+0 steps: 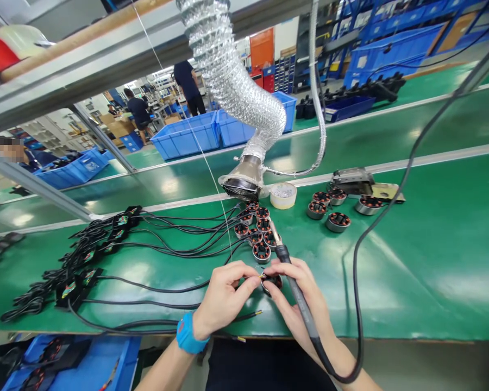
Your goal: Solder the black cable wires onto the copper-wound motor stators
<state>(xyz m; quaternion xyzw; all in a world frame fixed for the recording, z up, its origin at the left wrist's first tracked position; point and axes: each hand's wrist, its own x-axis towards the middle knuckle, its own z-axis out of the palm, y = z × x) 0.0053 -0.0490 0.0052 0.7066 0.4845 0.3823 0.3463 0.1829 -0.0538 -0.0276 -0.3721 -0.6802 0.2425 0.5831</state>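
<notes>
My left hand (pixel 228 290), with a blue band at the wrist, is closed in a pinch on a thin yellowish wire end (pixel 262 276). The wire meets a small round motor part (pixel 274 282) with dark and copper windings, partly covered by my fingers. On the other side my right hand (pixel 314 298) steadies this part with thumb and fingertips. A soldering iron (pixel 302 305) is held along the same hand, its metal tip pointing up and away over other motor parts (pixel 261 252). Black cables (pixel 146 302) run leftward behind and below my left hand.
A silver exhaust duct (pixel 248 92) ends in a hood (pixel 242 182) above the bench. Beside it stands a round white tub (pixel 283 195). More motor parts (pixel 338 221) and a metal holder (pixel 352 180) sit right. The iron's cord (pixel 356 271) loops at right. Bundled cables (pixel 81 260) lie left.
</notes>
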